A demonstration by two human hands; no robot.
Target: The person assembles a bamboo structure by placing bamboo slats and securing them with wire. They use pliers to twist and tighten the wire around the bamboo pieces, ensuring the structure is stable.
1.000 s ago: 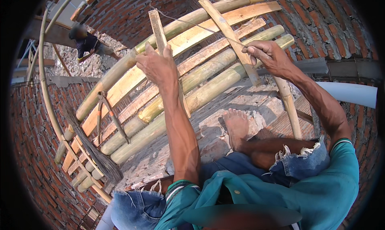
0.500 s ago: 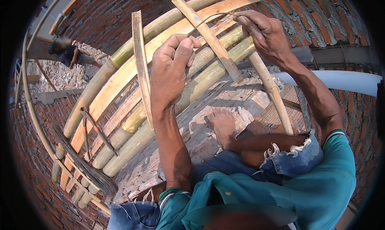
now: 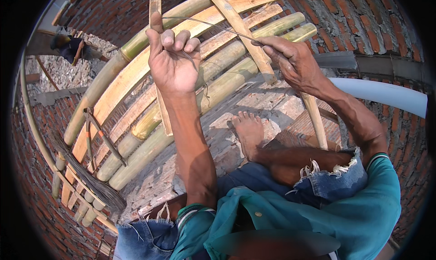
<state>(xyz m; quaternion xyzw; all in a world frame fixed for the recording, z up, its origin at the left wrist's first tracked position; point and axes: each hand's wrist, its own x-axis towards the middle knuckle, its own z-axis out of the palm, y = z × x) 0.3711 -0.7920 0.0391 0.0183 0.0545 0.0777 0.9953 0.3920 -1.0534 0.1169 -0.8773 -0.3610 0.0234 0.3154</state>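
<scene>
Between my hands stretches a thin dark wire (image 3: 209,23) in a shallow arc, above the bamboo poles (image 3: 227,85) and split slats. My left hand (image 3: 175,67) is turned palm up with its fingers curled round the wire near the index finger, and a loose tail hangs below the hand. At the other end, my right hand (image 3: 290,60) pinches the wire between thumb and fingertips, beside a wooden crosspiece (image 3: 243,28). Pincers (image 3: 103,134) with orange-marked handles rest open on the poles at left. Close by lies a bundle of dark wires (image 3: 93,176).
Brick walls (image 3: 381,19) rise around the bamboo framework. A pale blue pipe (image 3: 381,91) runs along the right side. My bare foot (image 3: 250,133) is on rough masonry below. Another person (image 3: 72,49) is at the far left, beside rubble.
My left hand has turned from knuckles up to palm up and moved up and left. My right hand has come lower, and a longer stretch of wire shows between them.
</scene>
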